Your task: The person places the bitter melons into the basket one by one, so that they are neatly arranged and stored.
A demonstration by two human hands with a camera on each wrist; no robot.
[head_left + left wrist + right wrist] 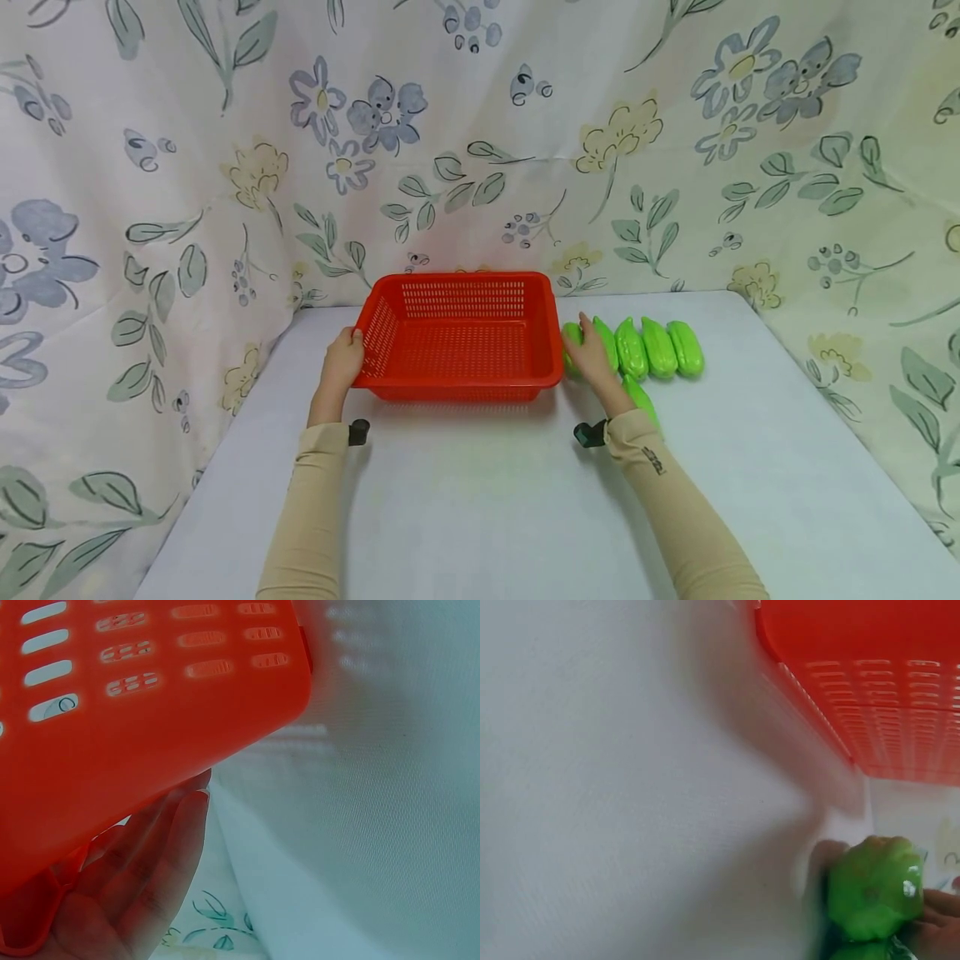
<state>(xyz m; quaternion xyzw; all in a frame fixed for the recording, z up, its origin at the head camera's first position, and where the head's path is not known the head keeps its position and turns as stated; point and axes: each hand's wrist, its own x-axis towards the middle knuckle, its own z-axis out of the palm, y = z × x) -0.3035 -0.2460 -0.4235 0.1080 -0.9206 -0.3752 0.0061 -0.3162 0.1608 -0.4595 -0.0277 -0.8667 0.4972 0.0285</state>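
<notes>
My left hand (342,357) grips the left rim of a red plastic basket (457,384), fingers against its outer wall in the left wrist view. The basket has slotted walls, nothing in it, and leans toward me with its shadow beneath. Beside its right end, my right hand (591,360) holds the leftmost glossy green gourd (875,889), fingers along one side. The hand partly covers this gourd and its neighbour in the head view. Several like gourds (660,348) lie in a row to the right, and another gourd (637,396) lies nearer, partly behind the right forearm.
A white table (465,508) carries everything. Floral cloth (480,167) hangs behind it and along both sides. Small dark wrist-worn devices stick out inward from both sleeves, the left device (358,432) and the right device (590,433).
</notes>
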